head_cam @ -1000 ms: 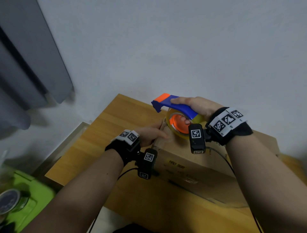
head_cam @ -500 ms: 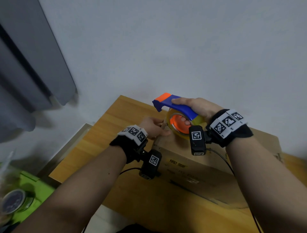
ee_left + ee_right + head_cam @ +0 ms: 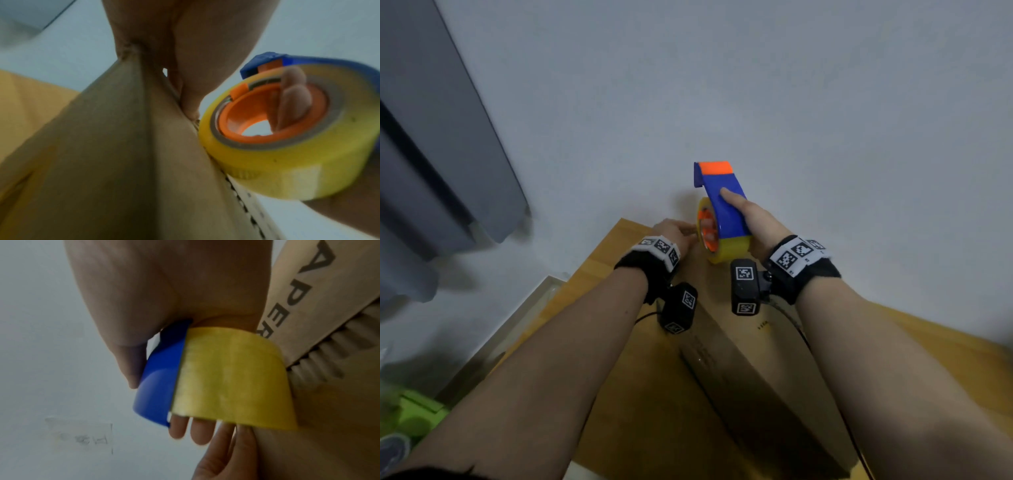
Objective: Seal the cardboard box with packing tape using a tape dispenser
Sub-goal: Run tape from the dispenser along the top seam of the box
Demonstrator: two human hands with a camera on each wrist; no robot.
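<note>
A long cardboard box lies on the wooden table, running away from me. At its far end my right hand grips the blue tape dispenser, thumb on top and fingers curled through the orange core. The yellow tape roll rests on the box edge. My left hand sits just left of the roll. Its straight fingers press on the box right below the roll. The tape's loose end is not visible.
A white wall stands close behind the table's far edge. Grey curtain folds hang at the left. A green object lies low at the left, below table level. Bare wood shows on both sides of the box.
The dispenser has swung from lying across the box to pointing away along it, orange tip up. Both hands now sit at the box's far end. My view has shifted.
</note>
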